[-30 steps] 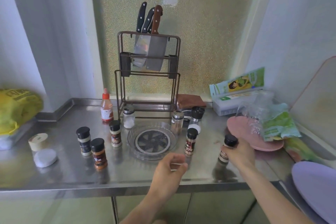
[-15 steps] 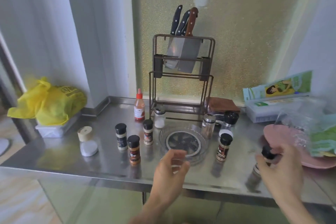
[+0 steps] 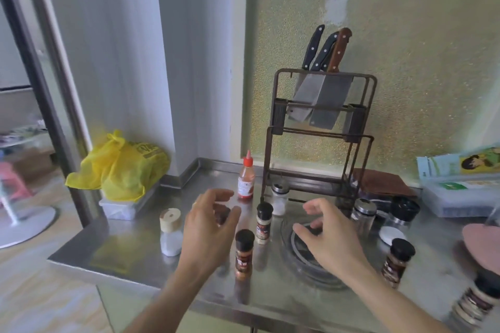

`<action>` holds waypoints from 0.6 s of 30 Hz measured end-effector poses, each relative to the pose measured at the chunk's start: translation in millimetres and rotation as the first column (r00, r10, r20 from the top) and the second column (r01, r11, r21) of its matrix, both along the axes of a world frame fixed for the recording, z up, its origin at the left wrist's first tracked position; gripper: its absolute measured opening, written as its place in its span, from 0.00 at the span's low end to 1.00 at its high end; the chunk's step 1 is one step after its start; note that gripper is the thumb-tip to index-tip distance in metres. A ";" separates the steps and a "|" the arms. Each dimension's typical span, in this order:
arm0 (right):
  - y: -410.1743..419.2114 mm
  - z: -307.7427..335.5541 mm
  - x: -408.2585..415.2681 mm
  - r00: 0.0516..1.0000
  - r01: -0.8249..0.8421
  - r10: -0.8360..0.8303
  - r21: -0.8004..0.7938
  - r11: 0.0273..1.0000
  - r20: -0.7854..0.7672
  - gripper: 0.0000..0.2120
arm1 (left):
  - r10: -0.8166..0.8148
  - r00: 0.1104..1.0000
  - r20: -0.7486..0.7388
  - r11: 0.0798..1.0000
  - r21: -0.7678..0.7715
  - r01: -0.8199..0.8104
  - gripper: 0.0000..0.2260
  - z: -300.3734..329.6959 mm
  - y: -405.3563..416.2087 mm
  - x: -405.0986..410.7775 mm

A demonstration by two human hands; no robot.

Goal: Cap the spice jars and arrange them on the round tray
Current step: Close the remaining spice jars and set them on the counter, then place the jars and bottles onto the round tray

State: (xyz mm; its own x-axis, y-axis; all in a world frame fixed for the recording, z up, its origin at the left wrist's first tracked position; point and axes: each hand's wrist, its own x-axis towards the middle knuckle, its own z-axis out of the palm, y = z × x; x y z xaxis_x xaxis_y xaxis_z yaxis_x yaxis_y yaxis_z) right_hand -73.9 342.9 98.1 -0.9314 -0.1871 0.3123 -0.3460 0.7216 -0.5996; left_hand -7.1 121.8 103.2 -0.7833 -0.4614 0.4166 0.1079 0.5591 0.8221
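My left hand (image 3: 207, 232) is open, fingers spread around a black-capped spice jar (image 3: 222, 216) that it mostly hides; I cannot tell if it touches. My right hand (image 3: 331, 242) is open and hovers over the clear round tray (image 3: 303, 273), which has a dark centre. Capped jars stand at the tray's left (image 3: 244, 254) and back left (image 3: 263, 223). Two more stand to its right (image 3: 397, 261) and at the front right, blurred (image 3: 477, 301). A salt jar with a wooden lid (image 3: 170, 232) stands far left.
Behind the tray stand a knife rack (image 3: 319, 127), a red sauce bottle (image 3: 246, 180), glass shakers (image 3: 280, 199) (image 3: 364, 215), a dark-lidded jar (image 3: 403, 211) and a loose white lid (image 3: 391, 234). A yellow bag (image 3: 121, 167) sits left, a pink plate (image 3: 479, 240) right. The counter's front edge is close.
My right hand let go of the black-capped jar, now standing at the front right, and moved left over the tray. My left hand reached forward to the left jars. The view turned left.
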 end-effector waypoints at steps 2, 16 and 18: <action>-19.5 8.2 -29.6 1.000 -0.014 0.014 -0.001 1.000 0.018 0.18 | 0.013 0.998 0.068 0.998 -0.061 -0.009 0.14 15.5 -15.5 -35.1; -82.5 -27.2 -186.5 0.977 0.062 -0.110 0.245 0.968 0.185 0.33 | -0.083 0.813 0.576 0.959 -0.175 0.222 0.35 -25.6 -58.3 -263.9; -84.2 -29.9 -189.4 0.981 0.061 -0.108 0.267 0.962 0.164 0.32 | -0.043 0.826 0.561 0.949 -0.237 0.210 0.24 -30.9 -56.2 -267.0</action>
State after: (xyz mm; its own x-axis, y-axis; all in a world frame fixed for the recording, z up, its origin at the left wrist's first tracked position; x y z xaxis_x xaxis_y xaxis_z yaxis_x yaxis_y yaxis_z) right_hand -263.3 258.7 68.2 -0.9829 -0.1584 0.0940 -0.1836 0.8824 -0.4332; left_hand -274.0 65.6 72.3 -0.9618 -0.2739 -0.0002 -0.2232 0.7834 0.5801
